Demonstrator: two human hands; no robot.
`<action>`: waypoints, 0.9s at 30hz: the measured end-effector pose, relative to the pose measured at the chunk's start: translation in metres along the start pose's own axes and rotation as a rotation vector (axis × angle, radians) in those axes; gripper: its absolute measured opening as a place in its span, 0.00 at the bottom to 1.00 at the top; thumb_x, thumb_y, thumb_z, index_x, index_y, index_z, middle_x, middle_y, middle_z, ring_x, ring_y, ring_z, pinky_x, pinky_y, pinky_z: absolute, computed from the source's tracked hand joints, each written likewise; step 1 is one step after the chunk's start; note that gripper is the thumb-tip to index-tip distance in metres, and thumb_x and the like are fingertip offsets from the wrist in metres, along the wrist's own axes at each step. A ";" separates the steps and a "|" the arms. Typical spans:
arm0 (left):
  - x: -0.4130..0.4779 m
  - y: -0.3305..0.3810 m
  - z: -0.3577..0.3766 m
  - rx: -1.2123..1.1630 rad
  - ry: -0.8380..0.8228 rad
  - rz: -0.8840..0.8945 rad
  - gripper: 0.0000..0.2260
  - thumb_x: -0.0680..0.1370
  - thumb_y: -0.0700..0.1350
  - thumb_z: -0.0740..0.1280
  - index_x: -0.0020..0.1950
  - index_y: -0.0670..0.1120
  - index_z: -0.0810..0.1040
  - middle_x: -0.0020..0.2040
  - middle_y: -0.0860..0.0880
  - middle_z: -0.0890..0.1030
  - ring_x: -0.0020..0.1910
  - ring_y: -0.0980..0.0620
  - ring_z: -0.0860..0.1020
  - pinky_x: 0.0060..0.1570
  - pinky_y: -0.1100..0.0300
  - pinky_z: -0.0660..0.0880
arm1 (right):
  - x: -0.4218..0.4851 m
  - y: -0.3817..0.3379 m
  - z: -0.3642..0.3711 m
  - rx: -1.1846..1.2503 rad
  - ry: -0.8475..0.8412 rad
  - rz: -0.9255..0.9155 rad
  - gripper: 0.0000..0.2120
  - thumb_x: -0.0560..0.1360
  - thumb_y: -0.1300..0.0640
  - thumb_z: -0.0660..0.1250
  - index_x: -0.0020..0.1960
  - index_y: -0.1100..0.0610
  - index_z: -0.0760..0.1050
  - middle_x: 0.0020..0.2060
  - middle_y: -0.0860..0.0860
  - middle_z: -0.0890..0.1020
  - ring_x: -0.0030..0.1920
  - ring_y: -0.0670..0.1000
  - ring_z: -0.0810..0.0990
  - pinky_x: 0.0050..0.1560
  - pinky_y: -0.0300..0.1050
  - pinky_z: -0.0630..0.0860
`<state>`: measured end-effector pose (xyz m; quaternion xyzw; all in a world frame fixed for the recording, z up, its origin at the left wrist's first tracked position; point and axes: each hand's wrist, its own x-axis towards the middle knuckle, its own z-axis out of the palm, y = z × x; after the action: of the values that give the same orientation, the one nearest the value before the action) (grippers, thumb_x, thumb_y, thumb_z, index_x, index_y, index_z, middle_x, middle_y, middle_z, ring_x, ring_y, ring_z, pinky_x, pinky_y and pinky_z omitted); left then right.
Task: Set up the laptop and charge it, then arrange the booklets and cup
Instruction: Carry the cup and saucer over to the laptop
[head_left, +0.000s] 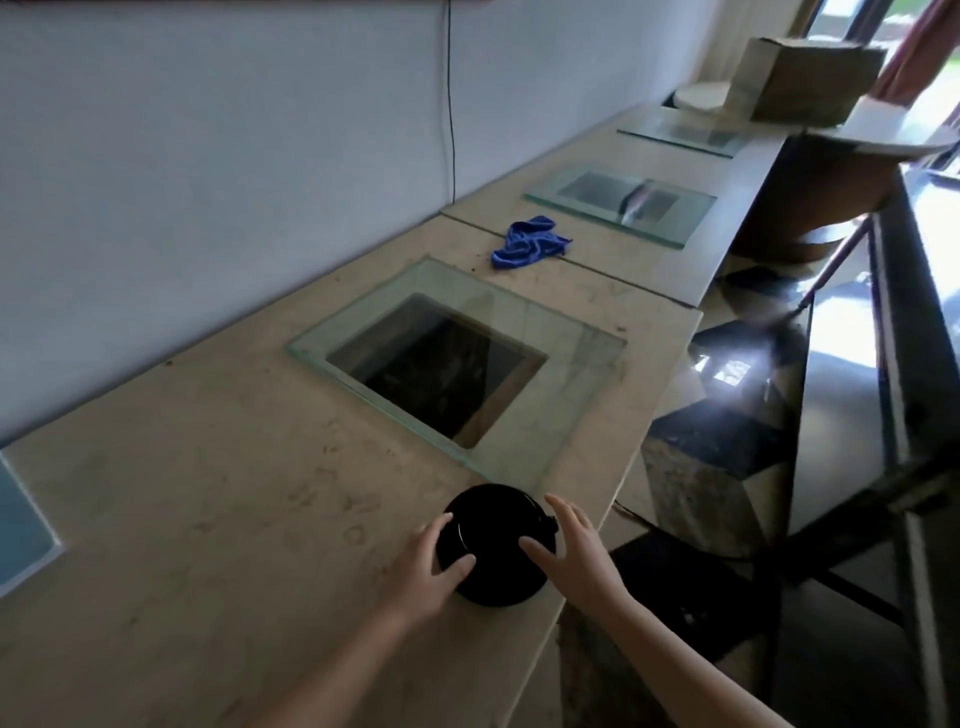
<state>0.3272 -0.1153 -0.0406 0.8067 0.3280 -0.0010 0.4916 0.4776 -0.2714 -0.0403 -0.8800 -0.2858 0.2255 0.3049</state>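
Observation:
A round black cup (493, 535), seen from above, stands on the beige counter (208, 493) close to its front edge. My left hand (431, 566) grips the cup's left side, with fingers and thumb curled onto it. My right hand (571, 551) is at the cup's right side with its fingers straight and spread; the thumb lies over the cup's edge. No laptop, charger or booklet is in view.
A glass pane (561, 374) over a dark square opening lies just beyond the cup. Further along the counter are a crumpled blue cloth (530, 241) and two more glass panes (618, 202). A thin black cable (451, 104) hangs down the wall. Right of the counter edge lies a drop to the floor.

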 end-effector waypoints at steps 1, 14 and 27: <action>0.004 -0.003 0.003 0.000 -0.005 -0.020 0.31 0.76 0.53 0.66 0.75 0.49 0.59 0.74 0.47 0.63 0.72 0.49 0.63 0.69 0.54 0.64 | -0.002 0.002 0.006 0.021 -0.002 0.021 0.38 0.72 0.36 0.65 0.76 0.50 0.57 0.73 0.48 0.65 0.71 0.49 0.66 0.66 0.44 0.68; 0.050 -0.011 0.021 -0.296 0.007 -0.223 0.21 0.75 0.42 0.67 0.67 0.46 0.69 0.66 0.43 0.72 0.63 0.48 0.71 0.60 0.57 0.69 | 0.012 -0.004 0.030 0.511 0.083 0.324 0.26 0.71 0.53 0.71 0.66 0.55 0.67 0.58 0.53 0.76 0.59 0.53 0.76 0.61 0.53 0.76; 0.024 -0.016 -0.002 -0.380 0.111 -0.299 0.21 0.73 0.41 0.68 0.66 0.48 0.72 0.58 0.48 0.75 0.55 0.54 0.72 0.50 0.62 0.68 | 0.009 -0.022 0.044 0.489 -0.008 0.238 0.21 0.66 0.53 0.67 0.59 0.51 0.69 0.54 0.53 0.75 0.53 0.51 0.77 0.51 0.48 0.79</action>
<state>0.3365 -0.0962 -0.0601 0.6410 0.4644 0.0323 0.6103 0.4513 -0.2337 -0.0591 -0.8067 -0.1188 0.3256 0.4786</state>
